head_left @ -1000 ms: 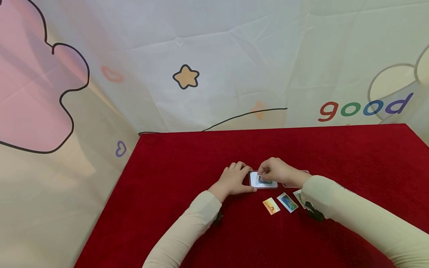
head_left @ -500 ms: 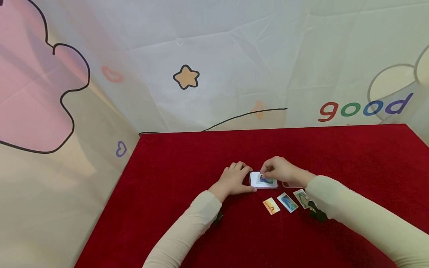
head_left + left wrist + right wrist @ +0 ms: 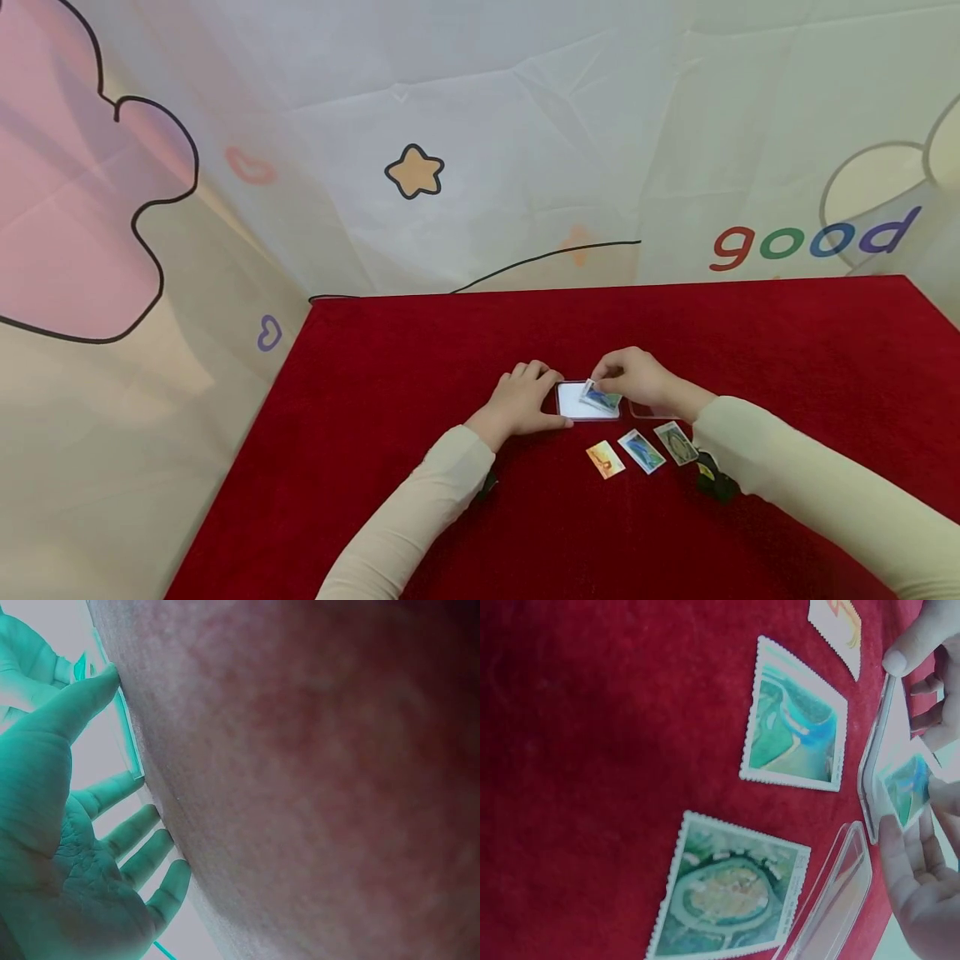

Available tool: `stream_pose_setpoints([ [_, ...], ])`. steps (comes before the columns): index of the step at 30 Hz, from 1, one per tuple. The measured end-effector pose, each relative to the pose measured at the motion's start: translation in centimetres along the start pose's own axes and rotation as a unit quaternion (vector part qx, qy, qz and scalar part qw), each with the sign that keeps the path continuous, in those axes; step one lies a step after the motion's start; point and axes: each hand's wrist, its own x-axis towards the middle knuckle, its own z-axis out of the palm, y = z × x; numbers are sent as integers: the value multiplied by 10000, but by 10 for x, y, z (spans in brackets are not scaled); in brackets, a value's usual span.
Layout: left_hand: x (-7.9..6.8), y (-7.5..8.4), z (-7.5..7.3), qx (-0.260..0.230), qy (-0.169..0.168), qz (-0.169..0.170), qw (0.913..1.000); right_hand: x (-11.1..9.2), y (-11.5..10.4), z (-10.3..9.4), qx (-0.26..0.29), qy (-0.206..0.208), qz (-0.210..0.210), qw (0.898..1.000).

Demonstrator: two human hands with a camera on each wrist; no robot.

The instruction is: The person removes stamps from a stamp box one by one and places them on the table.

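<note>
In the head view, a shallow clear-edged plastic box [image 3: 570, 403] with a white inside lies on the red cloth. My left hand [image 3: 521, 402] rests at its left end, thumb and index fingertip touching two corners; the left wrist view shows the fingers fairly straight. Between thumb and fingers, my right hand [image 3: 636, 377] pinches a blue-green postage stamp [image 3: 602, 399] over the box's right part. The right wrist view shows this stamp [image 3: 907, 787] tilted, partly covered by fingers. Whether another stamp lies beneath it, I cannot tell.
A clear lid [image 3: 651, 412] lies right of the box, partly under my right hand. Nearer me are three stamps in a row: an orange one [image 3: 605, 459], a blue-green one [image 3: 641, 452] and a grey-green one [image 3: 676, 442]. A patterned backdrop [image 3: 510, 167] hangs behind the table.
My right hand has shifted right and a little away, turning and drawing the pinched stamp rightward across the box. More white shows on the left. My left hand stays put.
</note>
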Motion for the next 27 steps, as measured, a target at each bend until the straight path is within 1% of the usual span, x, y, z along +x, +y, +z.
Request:
stream_pose_setpoints([
  [8, 1, -1, 1, -17, 16, 5, 10000, -7, -2, -1, 452, 119, 341, 9983],
  [11, 1, 0, 2, -28, 29, -1, 10000, -9, -4, -2, 383, 267, 444, 9979],
  [15, 1, 1, 1, -22, 56, 0, 10000, -12, -6, -3, 404, 482, 714, 9955],
  [19, 1, 1, 0, 8, 58, 11, 10000, -14, -6, -3, 731, 562, 1072, 9900],
  [23, 1, 1, 0, 16, 47, 9, 10000, -16, -7, -3, 1058, 634, 1430, 9820],
  [27, 0, 1, 0, 13, 51, -15, 10000, -17, -8, -3, 1310, 661, 1560, 9768],
])
